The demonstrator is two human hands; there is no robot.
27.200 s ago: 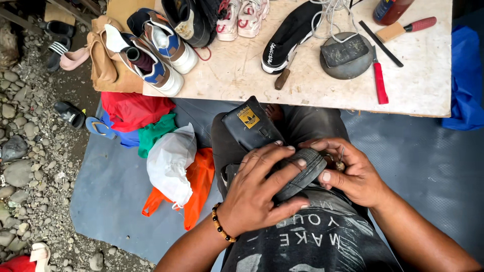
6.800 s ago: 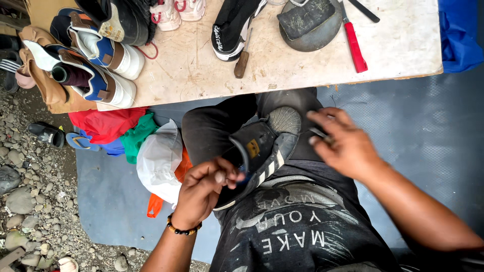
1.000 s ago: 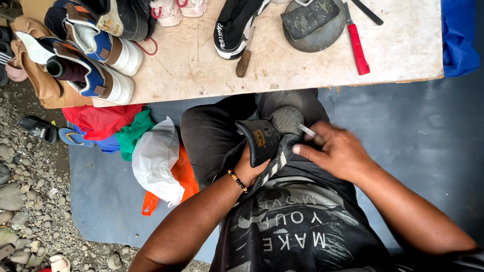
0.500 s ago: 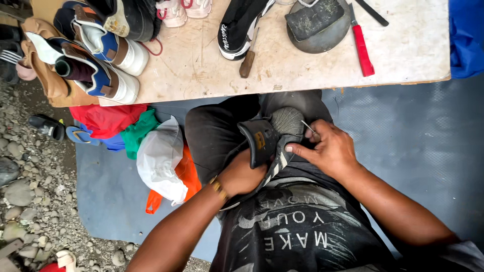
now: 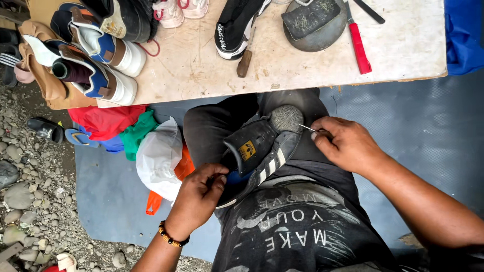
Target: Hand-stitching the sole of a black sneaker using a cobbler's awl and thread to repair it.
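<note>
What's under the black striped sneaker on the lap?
The black striped sneaker rests on the person's dark-trousered thighs. The left hand grips its heel end; the right hand holds a thin needle. The sole's underside is hidden.

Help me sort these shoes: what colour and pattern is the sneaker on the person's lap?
Black sneaker with white diagonal side stripes, seen in the head view.

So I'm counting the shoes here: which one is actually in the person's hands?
The black sneaker with white side stripes on the lap: left hand grips its heel. All other shoes lie untouched on the table or ground.
</note>
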